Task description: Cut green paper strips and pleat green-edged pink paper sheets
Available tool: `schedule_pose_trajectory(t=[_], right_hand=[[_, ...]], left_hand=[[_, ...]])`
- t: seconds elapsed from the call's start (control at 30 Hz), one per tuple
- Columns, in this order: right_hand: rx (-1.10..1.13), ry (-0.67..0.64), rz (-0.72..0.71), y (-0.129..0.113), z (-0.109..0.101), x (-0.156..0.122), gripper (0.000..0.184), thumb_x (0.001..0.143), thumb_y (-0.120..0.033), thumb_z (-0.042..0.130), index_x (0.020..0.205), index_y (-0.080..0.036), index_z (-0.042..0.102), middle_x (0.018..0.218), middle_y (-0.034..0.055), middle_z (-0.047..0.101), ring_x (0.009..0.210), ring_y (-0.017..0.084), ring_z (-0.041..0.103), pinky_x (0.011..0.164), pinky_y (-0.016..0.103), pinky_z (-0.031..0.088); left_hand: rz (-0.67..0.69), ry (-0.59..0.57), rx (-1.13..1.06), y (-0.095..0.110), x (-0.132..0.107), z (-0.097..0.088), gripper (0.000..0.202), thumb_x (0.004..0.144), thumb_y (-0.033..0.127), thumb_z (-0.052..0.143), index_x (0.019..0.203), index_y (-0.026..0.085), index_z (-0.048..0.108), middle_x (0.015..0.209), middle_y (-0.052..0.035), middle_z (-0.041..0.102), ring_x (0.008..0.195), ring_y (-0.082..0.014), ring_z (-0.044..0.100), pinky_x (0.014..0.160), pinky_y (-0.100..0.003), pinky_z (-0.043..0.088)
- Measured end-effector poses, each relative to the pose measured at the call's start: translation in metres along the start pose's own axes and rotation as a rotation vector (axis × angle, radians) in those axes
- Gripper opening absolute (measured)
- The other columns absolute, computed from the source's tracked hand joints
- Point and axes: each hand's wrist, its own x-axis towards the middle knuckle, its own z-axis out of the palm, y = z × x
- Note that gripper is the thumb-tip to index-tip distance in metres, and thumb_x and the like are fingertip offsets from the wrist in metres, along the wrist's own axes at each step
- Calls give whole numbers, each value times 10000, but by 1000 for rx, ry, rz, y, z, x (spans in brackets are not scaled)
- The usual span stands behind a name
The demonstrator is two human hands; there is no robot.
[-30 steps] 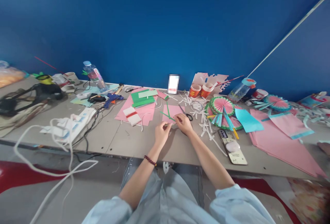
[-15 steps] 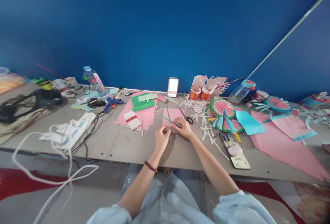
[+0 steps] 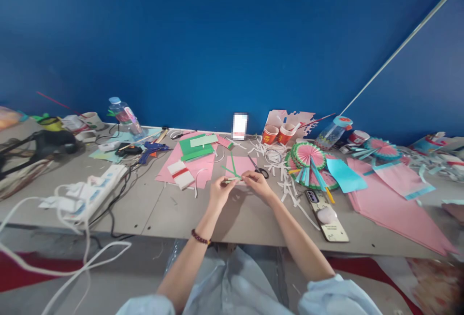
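Observation:
Between my two hands a narrow pale green paper strip [image 3: 234, 178] is stretched sideways just above the table. The fingers of my left hand [image 3: 222, 189] pinch its left end. At the other end, my right hand [image 3: 256, 182] pinches it with thumb and forefinger. Right behind the strip, green paper strips [image 3: 233, 164] lie on a pink sheet [image 3: 243, 164]. Dark-handled scissors [image 3: 261, 172] rest beyond my right hand. Left of my left hand is a white pad with a red band [image 3: 181, 175], near green sheets [image 3: 197, 148] on pink paper.
A phone [image 3: 327, 218] and pink-and-green paper fans [image 3: 308, 157] lie to the right, with white paper scraps [image 3: 286, 179] beside them. Red paper cups [image 3: 270, 134] stand at the back. On the left are a blue glue gun [image 3: 152, 150] and a power strip [image 3: 105, 190] with trailing cables.
My hands have moved apart a little, and the strip between them now shows stretched out straight. The whole view has shifted slightly, with the table items appearing further left.

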Motion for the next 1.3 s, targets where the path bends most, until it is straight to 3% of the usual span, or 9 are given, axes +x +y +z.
schedule_pose_trajectory(t=[0.27, 0.4, 0.53, 0.67, 0.9, 1.1, 1.3], right_hand=[[253, 185, 162, -10, -8, 11, 372, 664, -549, 681, 629, -188, 604, 522, -27, 493, 572, 126, 503, 582, 255, 422], [382, 230, 253, -16, -13, 15, 353, 628, -514, 715, 683, -175, 632, 520, -34, 497, 518, 112, 488, 546, 261, 423], [394, 211, 314, -16, -16, 16, 323, 641, -444, 705, 799, -167, 656, 564, -12, 580, 528, 119, 536, 551, 266, 454], [321, 186, 366, -14, -15, 18, 254, 667, -366, 676, 840, -189, 620, 687, 37, 692, 593, 148, 612, 581, 280, 495], [56, 233, 348, -2, -1, 35, 167, 680, -336, 648, 744, -195, 585, 738, 65, 726, 613, 169, 633, 605, 305, 515], [-461, 347, 194, 12, -2, 40, 94, 699, -272, 593, 652, -222, 657, 709, 32, 707, 641, 196, 630, 645, 312, 482], [-569, 335, 235, 9, -3, 35, 138, 713, -208, 598, 804, -228, 700, 717, 23, 704, 709, 200, 645, 648, 280, 454]], left_hand=[[135, -274, 245, 14, 69, -33, 181, 683, 366, 660, 725, 194, 698, 756, -36, 702, 670, -165, 609, 616, -248, 456], [169, -243, 283, 5, 95, -44, 151, 689, 310, 625, 748, 191, 695, 711, -26, 677, 608, -157, 586, 565, -245, 446], [206, -198, 286, -7, 102, -43, 203, 696, 245, 580, 865, 189, 679, 815, -26, 682, 660, -150, 594, 618, -246, 467], [293, -171, 280, -17, 97, -37, 274, 774, 229, 507, 1006, 189, 646, 918, -43, 681, 775, -159, 622, 721, -260, 489], [496, -135, 463, -30, 93, -32, 197, 854, 216, 484, 912, 211, 672, 899, -48, 694, 789, -170, 623, 736, -274, 469], [488, -148, 547, -30, 91, -33, 207, 874, 210, 490, 960, 238, 676, 995, -53, 705, 925, -194, 638, 845, -297, 466], [516, -129, 579, -33, 94, -36, 232, 871, 167, 478, 1013, 228, 651, 1043, -58, 661, 997, -200, 605, 889, -325, 480]])
